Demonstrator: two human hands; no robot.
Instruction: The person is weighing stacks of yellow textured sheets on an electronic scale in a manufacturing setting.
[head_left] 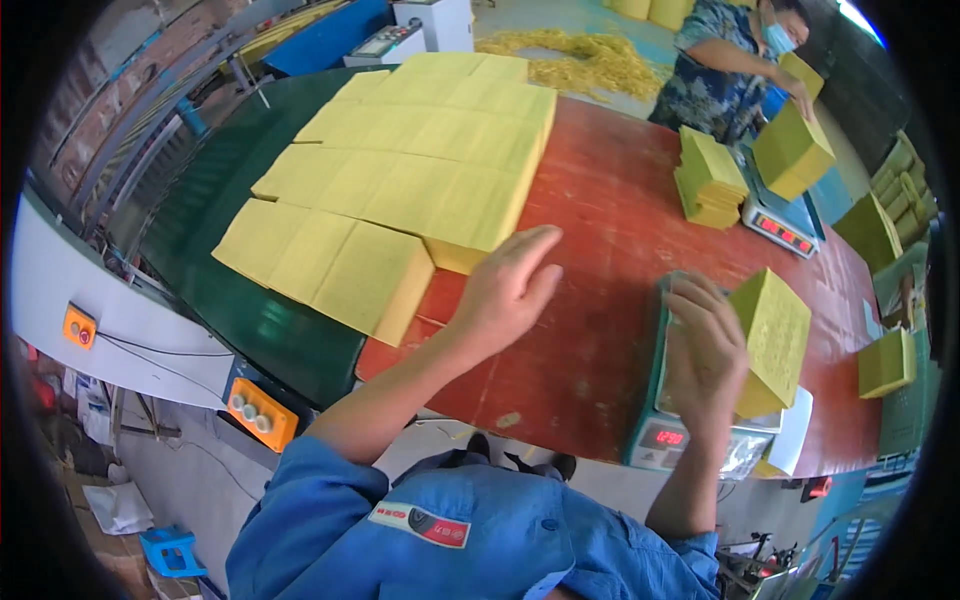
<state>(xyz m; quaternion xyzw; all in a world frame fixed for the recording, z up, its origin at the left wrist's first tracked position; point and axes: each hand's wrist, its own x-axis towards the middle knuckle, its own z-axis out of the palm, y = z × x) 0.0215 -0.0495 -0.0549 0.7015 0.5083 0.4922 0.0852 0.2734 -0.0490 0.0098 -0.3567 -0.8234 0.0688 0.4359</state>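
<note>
My left hand hovers over the red tabletop, fingers stretched out and thumb apart, holding nothing. It is just right of the nearest blocks of stacked yellow paper. On the right, my right hand is above a digital scale with a lit red display. Its fingers are extended and somewhat bent, with nothing seen in them. A thick stack of yellow paper stands on the scale beside this hand. Whether the hand touches the stack, I cannot tell.
Rows of yellow paper blocks cover part of a green conveyor belt. Across the table, a masked co-worker handles yellow paper at a second scale. Another paper pile stands beside it. Orange button boxes edge the machine.
</note>
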